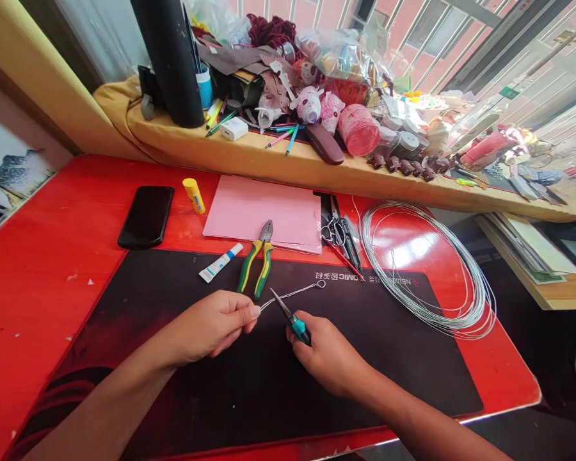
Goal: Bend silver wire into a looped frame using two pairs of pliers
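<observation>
Between the thumb and fingers of my left hand (228, 320) is pinched a doubled piece of silvery wire (295, 292), which reaches right and ends in a small round loop. My right hand (326, 349) is wrapped around the teal-and-black handles of needle-nose pliers (295, 323). Their pointed tip lies close to the wire, near my left fingers; whether it touches the wire I cannot tell. Just beyond my hands, green-and-yellow combination pliers (259, 256) lie with their handles apart. A small white tube with a blue cap (221, 262) is left of them.
On the red table (43, 269) lies a dark desk mat (365, 384). Around it are a black phone (146, 216), a yellow glue stick (194, 196), pink paper (264, 208), scissors (335, 230) and a large wire coil (475, 301). Craft supplies crowd the windowsill (269, 153).
</observation>
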The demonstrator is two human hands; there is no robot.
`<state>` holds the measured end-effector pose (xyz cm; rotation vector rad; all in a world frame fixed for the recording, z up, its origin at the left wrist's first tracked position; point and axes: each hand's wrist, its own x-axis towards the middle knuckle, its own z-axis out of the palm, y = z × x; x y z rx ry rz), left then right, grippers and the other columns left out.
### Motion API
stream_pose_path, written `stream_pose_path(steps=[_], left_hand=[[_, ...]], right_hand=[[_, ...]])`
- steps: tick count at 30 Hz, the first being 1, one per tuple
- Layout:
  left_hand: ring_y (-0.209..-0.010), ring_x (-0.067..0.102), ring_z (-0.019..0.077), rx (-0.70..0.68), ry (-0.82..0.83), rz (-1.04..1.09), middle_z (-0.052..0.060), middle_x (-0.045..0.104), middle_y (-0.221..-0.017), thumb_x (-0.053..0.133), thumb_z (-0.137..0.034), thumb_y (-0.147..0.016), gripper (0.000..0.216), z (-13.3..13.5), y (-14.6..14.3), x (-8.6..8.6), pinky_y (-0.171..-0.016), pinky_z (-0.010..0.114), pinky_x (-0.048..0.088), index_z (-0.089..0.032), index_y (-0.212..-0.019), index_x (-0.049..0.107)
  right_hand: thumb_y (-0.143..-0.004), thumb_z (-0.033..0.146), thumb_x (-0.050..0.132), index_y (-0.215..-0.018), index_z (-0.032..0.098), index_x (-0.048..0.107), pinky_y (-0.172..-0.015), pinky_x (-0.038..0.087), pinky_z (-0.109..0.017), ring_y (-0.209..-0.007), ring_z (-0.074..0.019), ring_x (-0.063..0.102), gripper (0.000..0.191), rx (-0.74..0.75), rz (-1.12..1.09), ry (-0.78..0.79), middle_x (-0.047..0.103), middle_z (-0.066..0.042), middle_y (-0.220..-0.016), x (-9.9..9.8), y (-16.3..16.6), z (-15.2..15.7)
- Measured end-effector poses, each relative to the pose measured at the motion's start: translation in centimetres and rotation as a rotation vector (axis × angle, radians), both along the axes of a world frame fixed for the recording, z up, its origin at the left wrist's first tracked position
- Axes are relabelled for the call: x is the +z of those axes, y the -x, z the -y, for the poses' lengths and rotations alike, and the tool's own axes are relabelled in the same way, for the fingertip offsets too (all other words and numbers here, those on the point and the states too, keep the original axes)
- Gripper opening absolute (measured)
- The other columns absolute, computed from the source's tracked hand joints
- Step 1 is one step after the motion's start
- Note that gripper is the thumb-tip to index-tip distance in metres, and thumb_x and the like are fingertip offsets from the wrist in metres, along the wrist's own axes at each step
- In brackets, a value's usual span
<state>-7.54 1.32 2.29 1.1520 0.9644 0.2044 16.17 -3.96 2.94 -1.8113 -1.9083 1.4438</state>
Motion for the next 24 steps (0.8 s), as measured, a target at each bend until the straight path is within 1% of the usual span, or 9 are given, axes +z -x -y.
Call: stream_pose_path(steps=[6,9,13,16,20,22,24], left_hand=[[-0.033,0.023,0.0073,0.012,0.022,0.107,-0.010,0.037,-0.035,0.057,-0.059,-0.091,0.044,-0.9,0.1,-2.3,-0.043,0.025,0.015,-0.021,-0.070,0.055],[-0.034,0.023,0.0071,0.046,0.023,0.145,-0.010,0.037,-0.035,0.058,-0.059,-0.092,0.044,-1.0,0.0,-2.7,-0.045,0.025,0.016,-0.020,-0.072,0.059],[-0.037,0.023,0.0073,0.036,-0.008,0.135,-0.010,0.038,-0.037,0.059,-0.058,-0.092,0.043,-0.9,0.1,-2.1,-0.047,0.025,0.018,-0.018,-0.078,0.065],[-0.038,0.025,0.0074,0.001,-0.040,0.100,-0.010,0.037,-0.039,0.061,-0.055,-0.092,0.039,-0.8,0.4,-1.4,-0.047,0.025,0.016,-0.018,-0.080,0.066],[-0.038,0.026,0.0072,-0.029,-0.091,0.069,-0.010,0.037,-0.040,0.062,-0.052,-0.093,0.037,-0.8,1.3,-0.9,-0.046,0.025,0.015,-0.018,-0.079,0.066],[-0.037,0.025,0.0071,-0.031,-0.101,0.097,-0.010,0.037,-0.039,0.062,-0.051,-0.093,0.036,-0.9,1.8,-0.8,-0.046,0.025,0.015,-0.018,-0.078,0.067],[-0.037,0.024,0.0068,0.001,-0.112,0.152,-0.010,0.037,-0.038,0.062,-0.050,-0.094,0.037,-1.0,2.2,-0.7,-0.047,0.026,0.016,-0.018,-0.077,0.066]], right_hand=[[-0.089,0.017,0.054,-0.078,0.021,0.051,-0.058,0.033,-0.023,-0.062,-0.0136,0.047,0.012,-0.029,-0.054,0.081,0.052,0.004,-0.068,0.3,-0.2,-0.5],[-0.089,0.017,0.052,-0.082,0.021,0.053,-0.058,0.033,-0.024,-0.061,-0.0140,0.050,0.009,-0.039,-0.073,0.073,0.054,0.004,-0.067,0.1,-0.2,-0.2],[-0.090,0.016,0.052,-0.090,0.022,0.057,-0.060,0.034,-0.025,-0.062,-0.0147,0.053,0.008,-0.060,-0.102,0.031,0.057,0.003,-0.070,-0.4,-0.2,0.4],[-0.094,0.025,0.056,-0.094,0.022,0.061,-0.061,0.036,-0.026,-0.066,-0.0162,0.056,0.006,-0.053,-0.139,0.026,0.060,0.002,-0.073,-0.7,-0.4,0.7],[-0.096,0.040,0.059,-0.106,0.022,0.064,-0.063,0.039,-0.027,-0.070,-0.0175,0.056,0.021,-0.031,-0.184,0.010,0.064,0.000,-0.081,-0.3,-0.9,0.9],[-0.096,0.042,0.061,-0.110,0.022,0.065,-0.065,0.041,-0.028,-0.073,-0.0184,0.057,0.025,-0.013,-0.158,-0.045,0.066,-0.001,-0.087,0.2,-1.1,0.9],[-0.095,0.040,0.062,-0.111,0.021,0.064,-0.070,0.044,-0.030,-0.078,-0.0204,0.059,0.025,0.002,-0.093,-0.130,0.068,-0.003,-0.093,0.7,-1.4,0.9]])
